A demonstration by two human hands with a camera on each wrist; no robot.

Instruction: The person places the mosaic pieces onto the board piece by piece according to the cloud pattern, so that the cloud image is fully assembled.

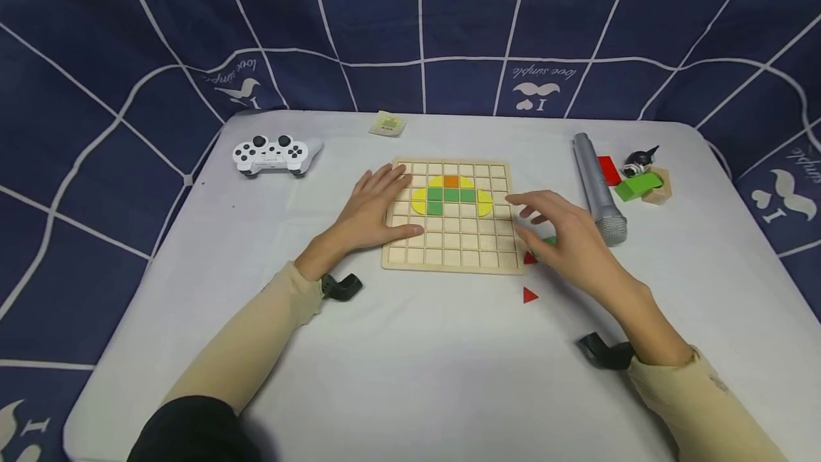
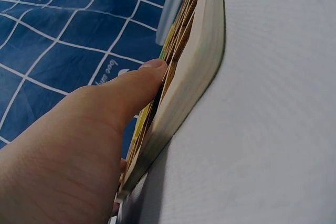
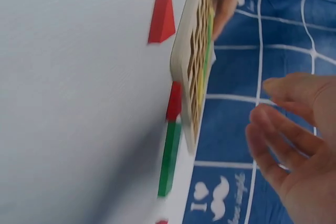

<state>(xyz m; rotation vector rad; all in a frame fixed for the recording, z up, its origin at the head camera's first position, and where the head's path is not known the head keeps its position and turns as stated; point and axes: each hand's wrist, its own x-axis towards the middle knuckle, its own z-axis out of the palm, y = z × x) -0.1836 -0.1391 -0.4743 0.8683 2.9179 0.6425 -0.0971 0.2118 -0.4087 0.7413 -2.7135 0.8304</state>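
Head view down onto board point(image 1: 460, 242)

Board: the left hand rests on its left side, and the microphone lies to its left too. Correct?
One slip: the head view shows the microphone to the right of the board. The left hand does rest on its left side.

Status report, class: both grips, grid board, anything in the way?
Left grip on grid board, left side. Right grip raised by its right edge, empty. Board partly filled. Left grip hides part.
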